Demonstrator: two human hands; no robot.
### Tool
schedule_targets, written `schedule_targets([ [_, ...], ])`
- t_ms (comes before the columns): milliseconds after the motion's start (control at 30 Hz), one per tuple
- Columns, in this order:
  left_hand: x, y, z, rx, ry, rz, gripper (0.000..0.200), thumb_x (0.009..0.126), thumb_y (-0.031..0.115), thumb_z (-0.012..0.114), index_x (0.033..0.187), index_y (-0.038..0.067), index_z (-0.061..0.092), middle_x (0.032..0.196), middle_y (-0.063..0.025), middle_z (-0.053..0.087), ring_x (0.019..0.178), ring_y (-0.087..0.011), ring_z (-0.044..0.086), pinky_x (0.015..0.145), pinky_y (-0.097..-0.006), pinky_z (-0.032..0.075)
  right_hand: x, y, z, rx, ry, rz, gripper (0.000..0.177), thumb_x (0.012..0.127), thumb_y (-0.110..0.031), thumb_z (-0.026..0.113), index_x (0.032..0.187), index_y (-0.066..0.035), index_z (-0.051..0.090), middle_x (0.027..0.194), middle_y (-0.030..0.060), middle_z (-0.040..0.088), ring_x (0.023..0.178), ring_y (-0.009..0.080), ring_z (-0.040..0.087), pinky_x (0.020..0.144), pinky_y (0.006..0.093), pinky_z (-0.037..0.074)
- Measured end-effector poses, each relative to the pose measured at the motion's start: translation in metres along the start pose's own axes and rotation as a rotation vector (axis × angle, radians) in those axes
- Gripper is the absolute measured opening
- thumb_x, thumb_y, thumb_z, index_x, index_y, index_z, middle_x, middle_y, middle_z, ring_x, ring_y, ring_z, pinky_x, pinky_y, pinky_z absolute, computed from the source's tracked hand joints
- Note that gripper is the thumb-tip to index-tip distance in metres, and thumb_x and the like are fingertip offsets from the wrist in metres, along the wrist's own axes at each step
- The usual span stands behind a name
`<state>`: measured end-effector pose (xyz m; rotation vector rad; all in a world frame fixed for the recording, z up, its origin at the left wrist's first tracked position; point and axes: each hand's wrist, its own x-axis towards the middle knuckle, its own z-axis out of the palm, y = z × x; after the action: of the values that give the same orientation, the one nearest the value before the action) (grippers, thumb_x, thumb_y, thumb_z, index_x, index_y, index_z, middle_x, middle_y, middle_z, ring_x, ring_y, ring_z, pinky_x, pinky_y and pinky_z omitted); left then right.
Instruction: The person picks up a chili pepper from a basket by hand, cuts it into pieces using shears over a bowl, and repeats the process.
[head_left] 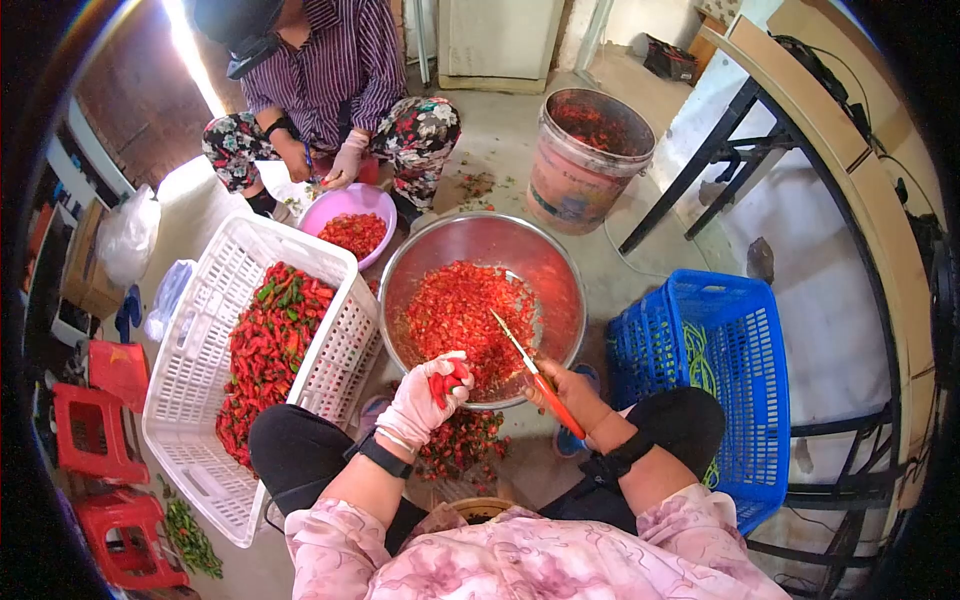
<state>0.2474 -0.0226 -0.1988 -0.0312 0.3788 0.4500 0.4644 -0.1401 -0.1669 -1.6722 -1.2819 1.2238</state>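
My left hand (425, 400), in a pale glove, is closed around several red chili peppers (447, 383) above the near rim of a steel basin (395, 290). Chopped red peppers (465, 315) cover much of the basin's bottom. To the right, my right hand (580, 400) grips orange-handled scissors (545, 385), their long blades pointing up and left over the basin. The handle loops are mostly hidden by the viewing angle. Below the basin, whole and cut peppers (462, 445) lie between my legs.
On the left stands a white crate (195, 300) of whole peppers; on the right, a blue crate (765, 390). A person (330, 90) works opposite over a purple bowl (320, 208). A large bucket (570, 185) stands behind the basin. Red stools (95, 430) are at far left.
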Motion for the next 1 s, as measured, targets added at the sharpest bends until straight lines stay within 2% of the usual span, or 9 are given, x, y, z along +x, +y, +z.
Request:
schedule_targets([
  [33, -0.001, 0.0, 0.003, -0.001, 0.0, 0.001, 0.027, 0.075, 0.003, 0.046, 0.101, -0.001, 0.052, 0.086, -0.0139, 0.056, 0.075, -0.0254, 0.055, 0.053, -0.0281, 0.048, -0.001, 0.0, 0.001, 0.025, 0.004, -0.016, 0.046, 0.078, -0.031, 0.065, 0.11, -0.001, 0.049, 0.081, 0.0065, 0.058, 0.075, 0.014, 0.055, 0.07, 0.0277, 0.045],
  [167, -0.006, -0.005, 0.019, 0.161, 0.123, 0.131, 0.022, 0.081, 0.01, 0.052, 0.103, 0.004, 0.052, 0.087, -0.0082, 0.058, 0.066, -0.0184, 0.055, 0.045, -0.0251, 0.044, -0.002, -0.005, 0.002, -0.004, -0.016, -0.134, 0.048, 0.078, -0.03, 0.064, 0.112, -0.002, 0.046, 0.082, 0.0049, 0.057, 0.076, 0.0116, 0.053, 0.069, 0.0262, 0.045],
  [267, -0.008, -0.011, 0.029, 0.25, 0.193, 0.215, 0.021, 0.083, 0.015, 0.055, 0.102, 0.007, 0.052, 0.087, -0.0037, 0.059, 0.063, -0.0144, 0.054, 0.042, -0.0237, 0.042, -0.003, -0.011, 0.003, -0.083, -0.102, -0.151, 0.054, 0.077, -0.033, 0.064, 0.116, -0.001, 0.042, 0.084, 0.0092, 0.056, 0.077, 0.0168, 0.054, 0.069, 0.0293, 0.045],
  [333, -0.007, -0.015, 0.031, 0.291, 0.227, 0.252, 0.023, 0.083, 0.016, 0.055, 0.105, 0.008, 0.051, 0.086, -0.002, 0.058, 0.062, -0.0133, 0.054, 0.042, -0.0231, 0.041, -0.001, -0.006, 0.007, -0.362, -0.014, -0.408, 0.059, 0.076, -0.036, 0.064, 0.117, -0.001, 0.04, 0.087, 0.0148, 0.055, 0.079, 0.0244, 0.055, 0.07, 0.0338, 0.045],
  [467, -0.002, -0.026, 0.031, 0.408, 0.195, 0.263, 0.019, 0.083, 0.016, 0.055, 0.101, 0.009, 0.052, 0.086, -0.0018, 0.061, 0.056, -0.0122, 0.054, 0.039, -0.0235, 0.041, -0.004, -0.015, 0.013, -0.387, -0.059, -0.227, 0.064, 0.074, -0.036, 0.066, 0.118, 0.001, 0.037, 0.094, 0.0201, 0.051, 0.089, 0.0319, 0.051, 0.078, 0.0364, 0.041],
  [567, -0.003, -0.035, 0.038, 0.484, 0.243, 0.186, 0.018, 0.083, 0.017, 0.056, 0.099, 0.009, 0.053, 0.083, -0.0046, 0.062, 0.051, -0.0116, 0.053, 0.036, -0.0224, 0.038, -0.003, -0.014, 0.017, -0.381, 0.025, -0.269, 0.061, 0.074, -0.036, 0.066, 0.116, 0.0, 0.039, 0.09, 0.0194, 0.052, 0.085, 0.0321, 0.053, 0.074, 0.0369, 0.043],
  [667, -0.003, -0.032, 0.033, 0.656, 0.341, 0.165, 0.018, 0.083, 0.018, 0.057, 0.098, 0.009, 0.053, 0.076, -0.005, 0.061, 0.05, -0.0111, 0.052, 0.035, -0.0218, 0.036, -0.002, -0.018, 0.016, -0.278, 0.018, -0.177, 0.059, 0.073, -0.04, 0.066, 0.109, 0.0, 0.045, 0.085, 0.0214, 0.055, 0.079, 0.0349, 0.055, 0.067, 0.0387, 0.044],
  [800, -0.008, -0.029, 0.042, 0.52, 0.329, 0.186, 0.01, 0.084, 0.015, 0.054, 0.09, 0.007, 0.054, 0.066, -0.0044, 0.057, 0.045, -0.0118, 0.05, 0.035, -0.023, 0.036, -0.001, -0.01, 0.017, -0.324, 0.093, -0.234, 0.058, 0.073, -0.042, 0.065, 0.107, 0.0, 0.046, 0.082, 0.0207, 0.056, 0.078, 0.0361, 0.056, 0.066, 0.0395, 0.044],
  [1000, -0.003, -0.026, 0.033, 0.513, 0.316, 0.128, 0.01, 0.084, 0.014, 0.053, 0.088, 0.006, 0.053, 0.069, -0.007, 0.059, 0.046, -0.0126, 0.05, 0.034, -0.0236, 0.037, 0.001, -0.006, 0.018, -0.401, 0.075, -0.203, 0.06, 0.074, -0.04, 0.065, 0.112, 0.0, 0.042, 0.084, 0.0204, 0.055, 0.079, 0.0344, 0.056, 0.068, 0.0381, 0.045],
])
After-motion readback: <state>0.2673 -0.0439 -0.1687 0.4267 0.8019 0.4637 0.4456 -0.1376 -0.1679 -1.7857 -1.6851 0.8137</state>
